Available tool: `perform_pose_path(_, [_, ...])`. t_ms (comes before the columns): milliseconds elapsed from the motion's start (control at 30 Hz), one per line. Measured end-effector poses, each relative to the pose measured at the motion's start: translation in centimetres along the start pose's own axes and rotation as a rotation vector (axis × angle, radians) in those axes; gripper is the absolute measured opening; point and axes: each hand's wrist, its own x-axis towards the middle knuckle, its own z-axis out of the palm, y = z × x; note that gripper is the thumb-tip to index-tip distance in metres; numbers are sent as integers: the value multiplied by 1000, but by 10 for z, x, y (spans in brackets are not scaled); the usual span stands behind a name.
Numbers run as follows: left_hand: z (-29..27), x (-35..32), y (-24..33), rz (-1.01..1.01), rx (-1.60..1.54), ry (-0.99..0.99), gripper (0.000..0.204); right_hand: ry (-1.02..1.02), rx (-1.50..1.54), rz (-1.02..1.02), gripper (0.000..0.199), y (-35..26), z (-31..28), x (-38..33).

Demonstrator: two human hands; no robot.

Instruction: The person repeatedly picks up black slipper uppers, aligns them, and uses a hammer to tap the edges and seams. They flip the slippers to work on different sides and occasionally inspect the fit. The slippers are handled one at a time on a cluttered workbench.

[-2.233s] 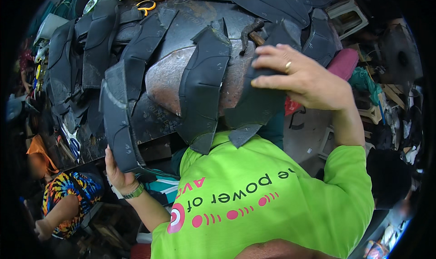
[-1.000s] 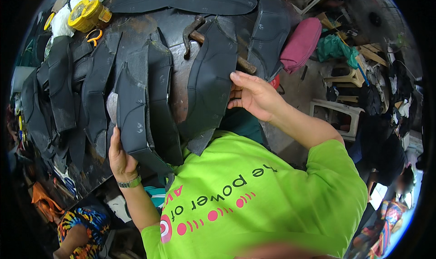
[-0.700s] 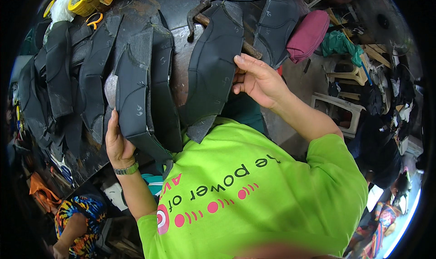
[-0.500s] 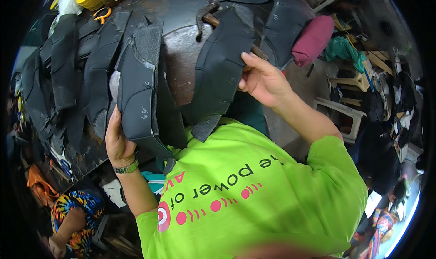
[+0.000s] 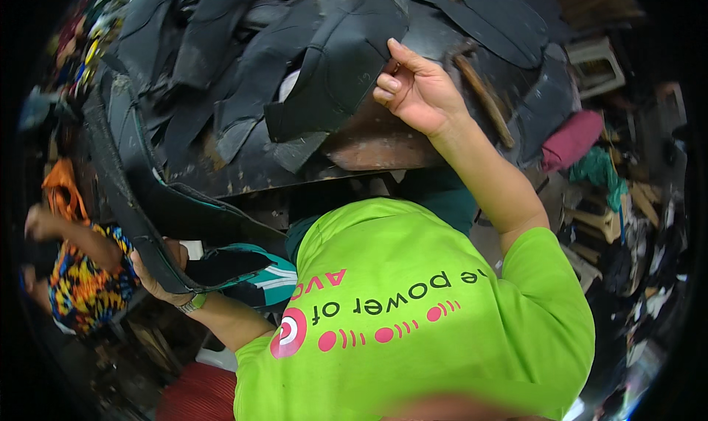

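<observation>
My left hand point(image 5: 164, 282) grips the lower end of a black stitched panel point(image 5: 177, 207), which looks like a shoe upper. The piece stands on edge off the table's left side, its fuzzy border and a thin teal edge showing; it partly hides my fingers. Over the table, my right hand point(image 5: 424, 89) pinches the right edge of another black panel point(image 5: 343, 59) with curved seams and small light marks. That panel lies tilted above other black pieces. Beside my right hand rests a hammer point(image 5: 484, 100) with a wooden handle.
More black panels point(image 5: 214, 33) overlap along the dark table point(image 5: 254, 185). A maroon bundle point(image 5: 571, 140) and green cloth point(image 5: 599, 176) are at the right, near a pale stool point(image 5: 596, 67). At lower left sits a person in patterned clothing point(image 5: 92, 284).
My left hand has carried its panel left and down, off the table. The right-hand panel now lies farther up and left over the other pieces. The view has shifted.
</observation>
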Motion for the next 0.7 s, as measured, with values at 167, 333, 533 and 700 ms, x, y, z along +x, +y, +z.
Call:
perform_pose_path(167, [-15,-39,4,75,-102,184,49,6,145,108,17,31,5,29])
perform_pose_path(333, [-30,-45,0,-6,-189,131,39,28,147,88,15,44,9,31])
perform_pose_path(533, [-25,-38,-11,29,-221,334,32,17,-5,-55,8,74,15,24])
perform_pose_path(700, [-7,-35,-18,57,-111,508,26,-74,-70,-97,7,89,20,15])
